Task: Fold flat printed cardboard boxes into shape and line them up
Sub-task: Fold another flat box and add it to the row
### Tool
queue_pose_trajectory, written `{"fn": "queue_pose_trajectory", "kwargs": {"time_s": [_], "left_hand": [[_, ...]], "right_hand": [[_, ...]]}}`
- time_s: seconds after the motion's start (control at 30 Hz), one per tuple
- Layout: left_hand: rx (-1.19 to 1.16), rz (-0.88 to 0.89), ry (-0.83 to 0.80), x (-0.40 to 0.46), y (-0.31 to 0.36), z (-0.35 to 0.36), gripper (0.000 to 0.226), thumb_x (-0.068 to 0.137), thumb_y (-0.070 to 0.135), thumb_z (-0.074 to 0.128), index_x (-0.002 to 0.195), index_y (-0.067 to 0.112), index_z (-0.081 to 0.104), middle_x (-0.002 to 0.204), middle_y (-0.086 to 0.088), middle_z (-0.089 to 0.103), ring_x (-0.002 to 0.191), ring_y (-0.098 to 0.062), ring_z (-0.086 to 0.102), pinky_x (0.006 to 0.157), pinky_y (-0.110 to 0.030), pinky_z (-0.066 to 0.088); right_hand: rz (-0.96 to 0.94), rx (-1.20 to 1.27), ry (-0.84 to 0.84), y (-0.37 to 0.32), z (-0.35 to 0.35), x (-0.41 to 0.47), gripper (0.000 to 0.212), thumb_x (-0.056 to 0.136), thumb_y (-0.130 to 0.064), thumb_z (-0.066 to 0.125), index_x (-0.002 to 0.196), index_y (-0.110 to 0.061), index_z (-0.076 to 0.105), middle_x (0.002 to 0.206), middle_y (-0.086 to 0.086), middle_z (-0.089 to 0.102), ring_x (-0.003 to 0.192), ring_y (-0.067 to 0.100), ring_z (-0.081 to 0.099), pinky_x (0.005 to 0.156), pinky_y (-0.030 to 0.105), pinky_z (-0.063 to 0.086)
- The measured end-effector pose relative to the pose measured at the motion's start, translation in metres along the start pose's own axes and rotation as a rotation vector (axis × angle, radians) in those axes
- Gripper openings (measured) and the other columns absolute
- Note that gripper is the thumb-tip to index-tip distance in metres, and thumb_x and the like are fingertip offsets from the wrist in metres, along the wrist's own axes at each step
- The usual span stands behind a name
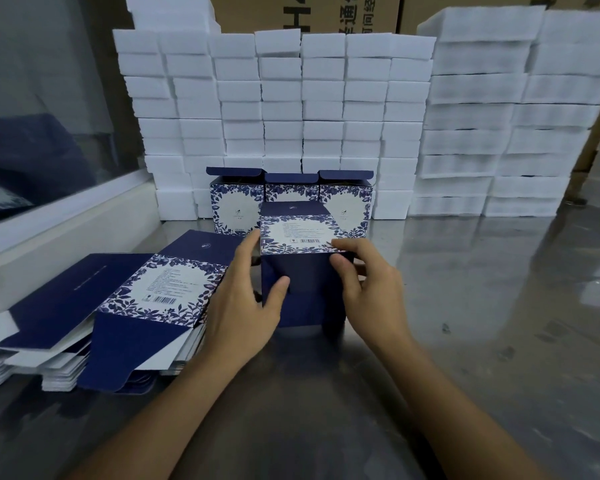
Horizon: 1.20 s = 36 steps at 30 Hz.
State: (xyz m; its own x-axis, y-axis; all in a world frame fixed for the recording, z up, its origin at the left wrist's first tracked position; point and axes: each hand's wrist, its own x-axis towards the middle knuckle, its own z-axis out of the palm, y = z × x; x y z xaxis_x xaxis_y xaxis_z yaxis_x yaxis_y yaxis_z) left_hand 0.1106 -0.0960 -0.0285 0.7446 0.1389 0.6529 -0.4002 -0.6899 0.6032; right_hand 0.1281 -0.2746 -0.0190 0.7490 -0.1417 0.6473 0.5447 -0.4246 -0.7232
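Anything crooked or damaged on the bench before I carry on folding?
No damage shows. The flat box stack at left is fanned unevenly, its top sheet skewed. In the finished row, the middle box sits lower or further back than its neighbours.

Packing workshop: stacked foam blocks, brown cartons, steel table.

Half-folded navy floral box upright between flat stack and three formed boxes

Dim, cool light; glare streaks the steel table, edges bow and blur.
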Motion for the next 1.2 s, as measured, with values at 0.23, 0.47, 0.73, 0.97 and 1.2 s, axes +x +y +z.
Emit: {"fn": "queue_pose_trajectory", "kwargs": {"time_s": [0.23, 0.47, 0.73, 0.97, 1.2], "left_hand": [[0.017, -0.110, -0.076, 0.000, -0.009, 0.002, 0.101, 0.078, 0.049, 0.074, 0.148, 0.053, 0.002, 0.117, -0.002, 0.067, 0.102, -0.027, 0.064, 0.085, -0.045, 0.054], [0.100, -0.011, 0.006, 0.000, -0.007, -0.001, 0.084, 0.078, 0.043, 0.076, 0.141, 0.047, 0.020, 0.088, 0.005, 0.058, 0.080, -0.025, 0.060, 0.064, -0.032, 0.041], [-0.048, -0.010, 0.020, -0.003, -0.004, -0.004, 0.089, 0.068, 0.054, 0.077, 0.138, 0.044, 0.022, 0.123, 0.010, 0.062, 0.104, -0.021, 0.065, 0.076, -0.041, 0.054], [-0.397, 0.002, 0.035, 0.000, -0.001, -0.007, 0.033, 0.085, 0.056, 0.053, 0.112, 0.049, 0.036, 0.102, 0.013, 0.066, 0.090, -0.004, 0.065, 0.075, -0.021, 0.051], [-0.245, -0.059, 0.126, 0.007, -0.005, -0.006, 0.025, 0.103, 0.013, 0.043, 0.118, 0.033, 0.044, 0.096, 0.022, 0.061, 0.088, 0.004, 0.060, 0.070, -0.013, 0.044]], "right_hand": [[0.055, -0.037, -0.208, 0.008, 0.001, -0.003, 0.079, 0.080, -0.018, 0.083, 0.132, -0.057, 0.036, 0.136, -0.019, 0.047, 0.106, 0.007, 0.057, 0.080, 0.043, 0.060], [-0.056, -0.140, -0.051, 0.003, 0.006, -0.007, 0.069, 0.074, -0.020, 0.086, 0.114, -0.052, 0.039, 0.113, -0.015, 0.051, 0.088, 0.000, 0.057, 0.074, 0.038, 0.057], [-0.134, -0.024, -0.008, -0.005, 0.004, -0.008, 0.042, 0.078, -0.043, 0.079, 0.109, -0.038, 0.051, 0.113, -0.017, 0.057, 0.105, 0.000, 0.057, 0.076, 0.028, 0.055], [-0.079, 0.086, 0.073, -0.010, 0.004, -0.008, 0.014, 0.087, -0.044, 0.062, 0.096, -0.034, 0.060, 0.101, -0.018, 0.064, 0.094, 0.005, 0.063, 0.064, 0.026, 0.055], [0.026, 0.145, 0.043, -0.003, 0.003, -0.005, 0.012, 0.087, -0.019, 0.062, 0.085, -0.030, 0.057, 0.092, -0.017, 0.065, 0.082, 0.010, 0.065, 0.061, 0.025, 0.052]]}}
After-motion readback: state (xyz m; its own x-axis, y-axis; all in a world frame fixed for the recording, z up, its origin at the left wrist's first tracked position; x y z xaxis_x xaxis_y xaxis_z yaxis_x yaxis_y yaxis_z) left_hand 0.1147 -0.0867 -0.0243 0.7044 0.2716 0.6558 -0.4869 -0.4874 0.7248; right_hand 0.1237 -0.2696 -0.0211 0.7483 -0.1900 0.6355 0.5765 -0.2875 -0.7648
